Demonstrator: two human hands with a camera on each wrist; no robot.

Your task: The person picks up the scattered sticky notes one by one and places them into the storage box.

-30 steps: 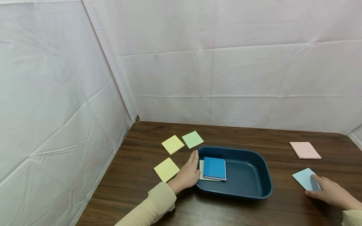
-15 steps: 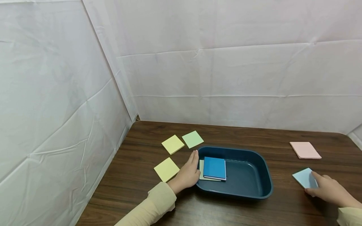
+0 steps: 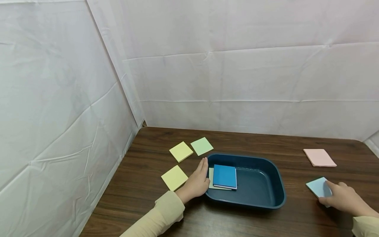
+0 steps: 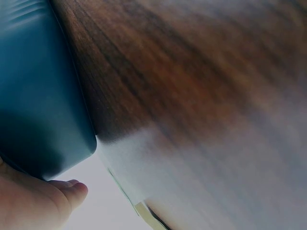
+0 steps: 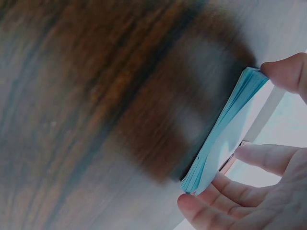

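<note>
Creased white sheeting walls in your dark wood-grain desk (image 3: 142, 184) on the left and behind. A dark blue plastic tray (image 3: 266, 197) with rounded corners sits near the middle; inside, at its left end, a deep blue square pad (image 3: 224, 176) lies on top of a pale one (image 3: 211, 179). Your left hand (image 3: 196, 181) rests flat against the tray's outer left wall, fingers straight. Your right hand (image 3: 343, 197) pinches the light blue sticky-note pad (image 3: 317, 187) by its edges, thumb on one side and fingers on the other, down on the desk to the right of the tray; it is a thin square stack of soft paper sheets. A pink pad (image 3: 319, 157) lies beyond it.
</note>
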